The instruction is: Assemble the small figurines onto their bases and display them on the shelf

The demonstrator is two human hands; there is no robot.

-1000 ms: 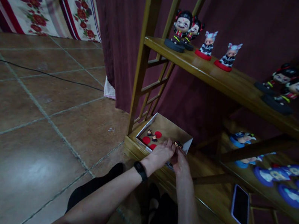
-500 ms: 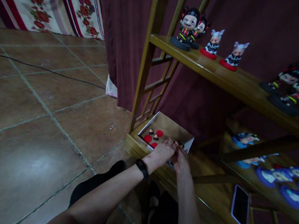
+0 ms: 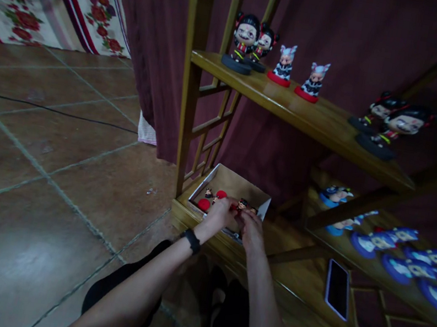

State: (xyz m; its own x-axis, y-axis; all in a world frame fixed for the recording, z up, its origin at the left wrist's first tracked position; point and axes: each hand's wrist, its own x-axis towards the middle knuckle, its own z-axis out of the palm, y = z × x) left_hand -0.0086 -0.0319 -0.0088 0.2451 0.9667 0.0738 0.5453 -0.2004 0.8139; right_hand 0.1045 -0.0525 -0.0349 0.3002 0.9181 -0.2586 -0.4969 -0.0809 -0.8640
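Both my hands are over a shallow white cardboard box (image 3: 254, 188) on the low wooden shelf. My left hand (image 3: 219, 214), with a black band on its wrist, has its fingers closed on a small red disc base (image 3: 233, 208), partly hidden by them. My right hand (image 3: 251, 230) is closed at the fingertips around a small dark-haired figurine (image 3: 242, 205), right beside that base. Left of my hands, another small figurine (image 3: 208, 192) and a loose red disc (image 3: 204, 204) lie in the box. More small pieces are partly covered by my hands.
Above the box, an upper shelf (image 3: 294, 111) carries black-haired figurines (image 3: 245, 39) and small figurines on red bases (image 3: 284, 65). To the right, blue-based figurines (image 3: 364, 245) lie on another shelf. A phone (image 3: 337, 289) rests on the low shelf. A cable (image 3: 51, 111) crosses the floor.
My view has shifted, so the shelves appear farther left. My hands have drawn slightly apart, and a figurine and a red base now show between them.
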